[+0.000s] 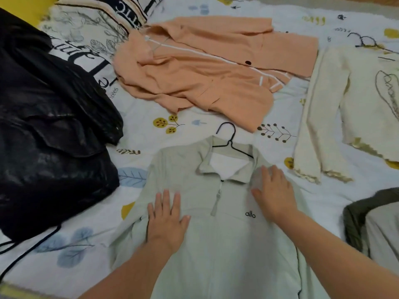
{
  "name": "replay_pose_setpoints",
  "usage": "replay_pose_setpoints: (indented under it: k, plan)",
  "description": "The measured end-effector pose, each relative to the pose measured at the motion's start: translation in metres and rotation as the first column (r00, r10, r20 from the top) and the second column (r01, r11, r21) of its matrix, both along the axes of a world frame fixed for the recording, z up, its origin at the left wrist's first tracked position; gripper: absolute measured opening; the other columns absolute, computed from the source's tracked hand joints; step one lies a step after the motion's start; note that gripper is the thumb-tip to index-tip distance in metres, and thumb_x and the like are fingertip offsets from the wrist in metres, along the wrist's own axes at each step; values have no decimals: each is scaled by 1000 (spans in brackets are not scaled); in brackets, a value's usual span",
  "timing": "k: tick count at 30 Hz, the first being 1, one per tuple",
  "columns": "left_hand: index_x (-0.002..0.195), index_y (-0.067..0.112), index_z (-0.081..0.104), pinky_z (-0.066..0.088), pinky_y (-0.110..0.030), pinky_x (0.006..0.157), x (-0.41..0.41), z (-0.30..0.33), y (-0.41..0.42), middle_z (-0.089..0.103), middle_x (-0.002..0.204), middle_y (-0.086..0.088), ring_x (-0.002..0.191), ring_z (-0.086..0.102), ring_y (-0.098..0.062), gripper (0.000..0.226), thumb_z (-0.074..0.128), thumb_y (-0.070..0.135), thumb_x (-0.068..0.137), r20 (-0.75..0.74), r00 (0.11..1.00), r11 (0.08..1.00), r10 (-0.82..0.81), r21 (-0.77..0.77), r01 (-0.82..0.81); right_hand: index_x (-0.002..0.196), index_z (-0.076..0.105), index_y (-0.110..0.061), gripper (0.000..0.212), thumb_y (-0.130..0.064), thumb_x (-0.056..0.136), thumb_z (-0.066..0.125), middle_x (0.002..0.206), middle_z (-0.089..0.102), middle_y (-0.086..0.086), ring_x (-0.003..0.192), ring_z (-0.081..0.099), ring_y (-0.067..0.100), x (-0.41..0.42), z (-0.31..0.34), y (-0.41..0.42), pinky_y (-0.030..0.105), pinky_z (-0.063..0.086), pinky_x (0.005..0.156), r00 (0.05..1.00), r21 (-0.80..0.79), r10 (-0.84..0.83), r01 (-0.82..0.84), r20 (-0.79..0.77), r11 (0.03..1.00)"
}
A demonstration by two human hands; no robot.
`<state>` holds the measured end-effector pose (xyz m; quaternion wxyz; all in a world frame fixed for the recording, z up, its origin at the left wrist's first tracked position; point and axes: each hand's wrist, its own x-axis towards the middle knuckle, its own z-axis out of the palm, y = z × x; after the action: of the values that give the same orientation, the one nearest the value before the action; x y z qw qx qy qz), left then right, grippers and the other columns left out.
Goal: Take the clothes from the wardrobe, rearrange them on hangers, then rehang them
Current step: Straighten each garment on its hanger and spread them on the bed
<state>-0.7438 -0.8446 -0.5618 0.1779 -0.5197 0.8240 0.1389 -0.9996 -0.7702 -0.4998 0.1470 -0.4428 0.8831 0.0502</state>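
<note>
Pressing flat with straight fingers, left hand [165,221] and right hand [273,194] rest on the pale jacket [216,244]; black hanger [232,143] inside its collar.

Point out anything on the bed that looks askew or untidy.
The peach jacket lies crumpled, its fabric bunched near the collar. The black hanger sits crooked in the pale green pullover: its hook leans left of the neckline. Both hands, left hand and right hand, press the pullover flat.
</note>
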Motion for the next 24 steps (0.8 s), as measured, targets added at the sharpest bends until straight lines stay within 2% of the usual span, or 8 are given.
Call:
replay_pose_setpoints:
  k: [4, 10, 14, 16, 18, 19, 21, 24]
  plan:
    - [125, 27, -38, -26, -44, 106, 3, -18, -2, -29, 152, -8, 139, -29, -28, 67, 15, 55, 94, -51, 999, 1000, 16, -10, -17, 131, 32, -11, 59, -40, 85, 56, 129, 46, 12, 122, 42, 32, -15, -16, -31, 48, 32, 98, 978, -4, -182, 183, 102, 983]
    - [129, 27, -37, -28, -45, 104, 3, -18, -7, -33, 150, -7, 137, -33, -28, 67, 13, 55, 94, -15, 1000, 997, 5, 74, -4, 85, 37, -13, 15, -10, 81, 52, 92, 62, 17, 87, 58, 37, 12, -10, -19, 36, 38, 63, 946, -129, -285, 305, 154, 943]
    - [145, 24, -20, -14, -46, 113, -1, 9, -21, -29, 152, -8, 140, -26, -28, 71, 21, 54, 95, 70, 997, 958, -41, 285, 20, 82, 47, -13, 10, -8, 78, 56, 81, 63, 13, 78, 58, 35, 50, 14, 12, 36, 39, 61, 902, -279, -321, 400, 289, 873]
    - [148, 15, 8, 12, -41, 116, -3, 41, -31, 2, 157, -10, 144, 6, -30, 66, 35, 43, 96, 36, 999, 948, -39, 318, 26, 83, 52, -13, 9, -13, 78, 59, 80, 65, 10, 76, 58, 34, 63, 31, 24, 35, 40, 61, 890, -290, -290, 398, 350, 870]
    - [124, 10, 47, 40, -34, 94, 0, 80, -37, 48, 133, -10, 119, 48, -28, 34, 40, 27, 95, -124, 992, 984, 28, 179, -5, 77, 48, -16, 14, -14, 77, 62, 76, 64, 10, 73, 58, 33, 73, 51, 34, 34, 39, 59, 891, -295, -266, 383, 369, 875]
    - [111, 12, 52, 42, -33, 82, 3, 102, -37, 56, 119, -9, 106, 55, -27, 23, 40, 21, 94, -196, 979, 997, 60, 62, -49, 72, 44, -18, 19, -14, 76, 62, 73, 63, 10, 71, 57, 33, 77, 62, 40, 35, 38, 58, 893, -306, -255, 377, 370, 874]
    - [109, 10, 52, 41, -33, 77, 10, 145, -35, 54, 114, -9, 101, 54, -27, 21, 48, 13, 88, -351, 936, 980, 24, -175, -90, 66, 36, -20, 28, -11, 75, 61, 64, 57, 7, 64, 51, 33, 84, 90, 50, 35, 36, 54, 897, -350, -234, 370, 374, 861]
    - [135, 10, 39, 37, -34, 99, 17, 199, -32, 38, 137, -8, 124, 41, -26, 53, 54, 14, 85, -364, 914, 952, -179, -299, 67, 62, 34, -20, 30, -9, 73, 59, 54, 49, 1, 58, 45, 31, 89, 142, 65, 35, 27, 49, 904, -435, -193, 360, 381, 825]
